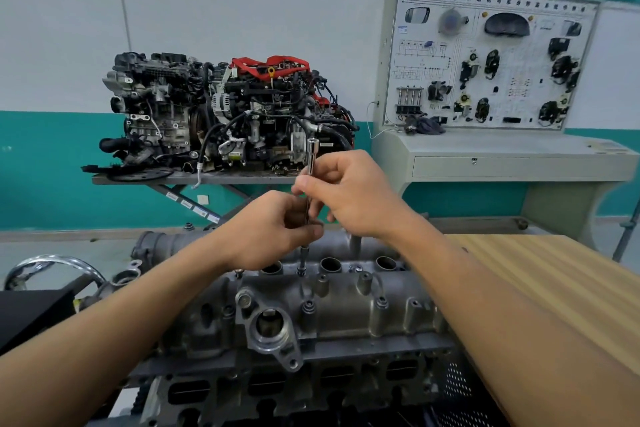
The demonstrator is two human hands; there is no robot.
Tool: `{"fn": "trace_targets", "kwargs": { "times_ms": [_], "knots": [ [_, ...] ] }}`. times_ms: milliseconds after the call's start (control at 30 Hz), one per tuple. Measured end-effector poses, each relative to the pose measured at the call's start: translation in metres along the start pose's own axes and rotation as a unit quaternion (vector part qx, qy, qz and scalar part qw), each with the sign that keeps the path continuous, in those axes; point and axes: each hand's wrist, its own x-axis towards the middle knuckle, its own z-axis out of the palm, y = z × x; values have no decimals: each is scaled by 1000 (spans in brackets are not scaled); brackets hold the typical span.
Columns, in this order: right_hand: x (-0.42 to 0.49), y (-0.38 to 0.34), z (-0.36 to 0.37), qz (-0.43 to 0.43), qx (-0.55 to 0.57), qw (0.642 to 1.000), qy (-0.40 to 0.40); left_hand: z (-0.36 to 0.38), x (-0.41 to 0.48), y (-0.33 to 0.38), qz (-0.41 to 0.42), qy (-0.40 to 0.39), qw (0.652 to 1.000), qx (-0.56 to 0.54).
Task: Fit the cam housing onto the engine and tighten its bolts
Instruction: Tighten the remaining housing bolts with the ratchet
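The grey cam housing (346, 308) sits on top of the engine's cylinder head (277, 388) in the lower middle of the view. A chrome extension bar (312, 156) stands upright, its lower tip (302, 265) set into a bolt hole in the housing's top. My left hand (273, 232) pinches the bar's lower shaft. My right hand (349, 194) grips the bar higher up, fingers curled round it, with the bar's socket end sticking out above. Several bolts (308, 305) stand along the housing's front edge.
A wooden bench top (554, 295) lies to the right. Behind stand a complete engine (221, 114) on a lift table and a training board cabinet (491, 59). A chrome ring (52, 265) and a black box (31, 312) sit at the left.
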Motion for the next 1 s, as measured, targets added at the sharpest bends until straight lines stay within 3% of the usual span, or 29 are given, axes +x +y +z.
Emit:
{"fn": "trace_targets", "kwargs": {
  "times_ms": [100,167,300,367,433,500,667,733,867,933,1000],
  "knots": [
    [1,4,7,-12,-116,986,117,6,1,0,-15,106,994,13],
    [1,2,6,0,-84,993,83,7,0,-1,-14,111,994,4],
    [0,-1,-5,20,60,997,-45,-4,-1,1,2,-9,1000,-2],
    [0,-1,-4,7,24,1000,-6,-5,0,5,3,-21,1000,11],
    [1,2,1,-7,-71,994,78,-1,0,7,3,44,999,23],
    [1,3,5,-2,-104,989,106,2,0,5,-1,104,994,19],
    [1,-2,-5,15,52,998,-32,-5,-2,5,5,2,1000,-6],
    [0,-2,-3,-1,24,1000,-2,-5,-1,7,-2,0,1000,14],
    [2,4,5,-6,-83,990,111,3,0,8,-18,119,992,30],
    [2,5,4,16,-21,997,69,2,0,7,-14,108,994,18],
    [2,5,-1,33,55,998,-6,-2,-1,4,-8,44,999,-14]
  ]
}}
